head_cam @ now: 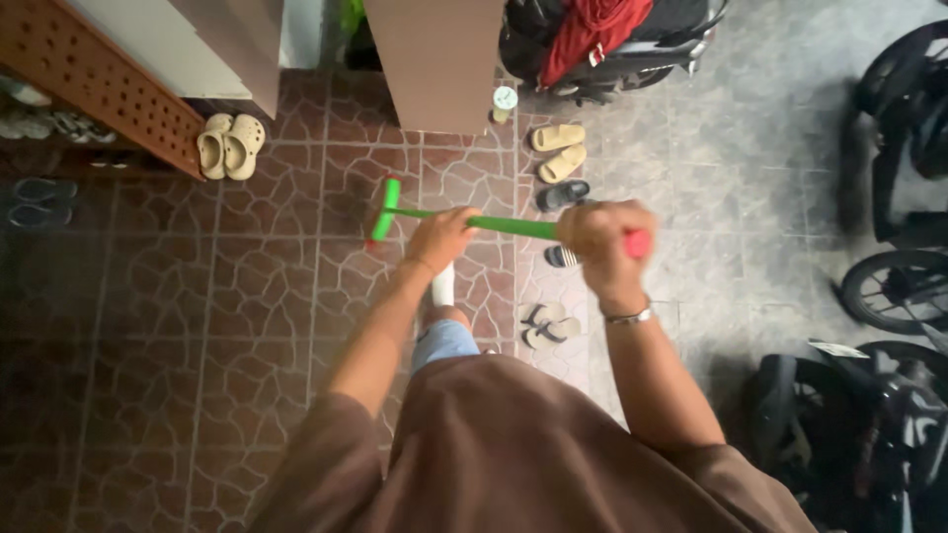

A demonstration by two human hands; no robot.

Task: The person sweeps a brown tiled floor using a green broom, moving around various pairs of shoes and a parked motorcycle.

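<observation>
Both hands are on the green broom (474, 223) as I watch from the head camera: the right hand (602, 242) is wrapped tight around the upper handle, just below its red end cap (640, 244), and the left hand (441, 237) is closed around the shaft lower down. The right hand is blurred, so I judge a sweeping stroke to be in mid-swing. The broom lies nearly level across the view, its green head (383, 209) resting on or just above the brown patterned floor tiles (247, 296), away from my body. As I read it, the stroke needs the head drawn along the tiles while both grips stay firm.

Beyond the broom head, a tan pillar (439, 59) stands with a small white-lidded cup (505, 101) at its foot. To the right of the broom handle, several pairs of sandals (559, 150) lie in a row where the brown tiles meet grey paving. Left of the broom head, a pair of cream clogs (229, 145) sits beside a perforated wooden shoe rack (99, 84). Parked motorbikes (889, 296) line the far right, well apart from the broom.
</observation>
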